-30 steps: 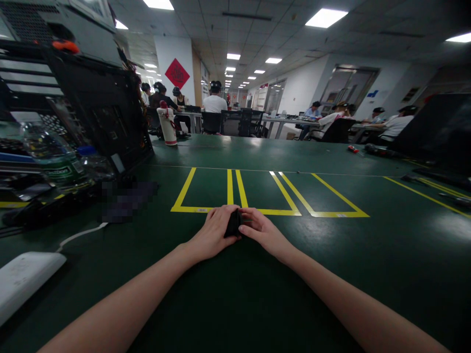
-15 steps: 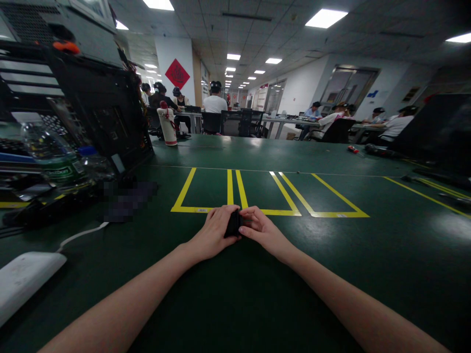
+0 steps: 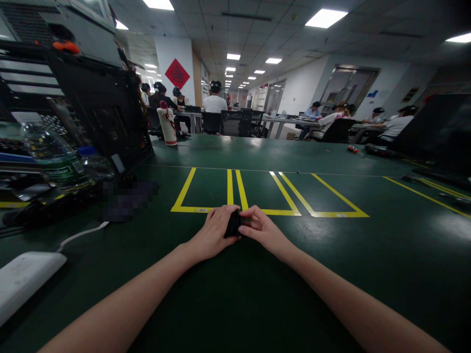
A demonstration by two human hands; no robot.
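Note:
A small black box-like object [image 3: 232, 224] is at the middle of the green table [image 3: 235, 299], just in front of the yellow tape lines. My left hand [image 3: 214, 229] wraps round its left side, thumb at the near edge and fingers over the far edge. From the right, my right hand [image 3: 260, 227] closes on it, with the thumb and fingertips at its right face. Most of the object is covered by my fingers, so its exact kind cannot be made out.
Yellow tape [image 3: 272, 212] marks several open-ended boxes beyond my hands. At left stand a computer case [image 3: 106, 108], a plastic water bottle [image 3: 51, 152] and a white power strip [image 3: 29, 279]. A white cup-like container [image 3: 168, 128] is farther back. People sit at distant desks.

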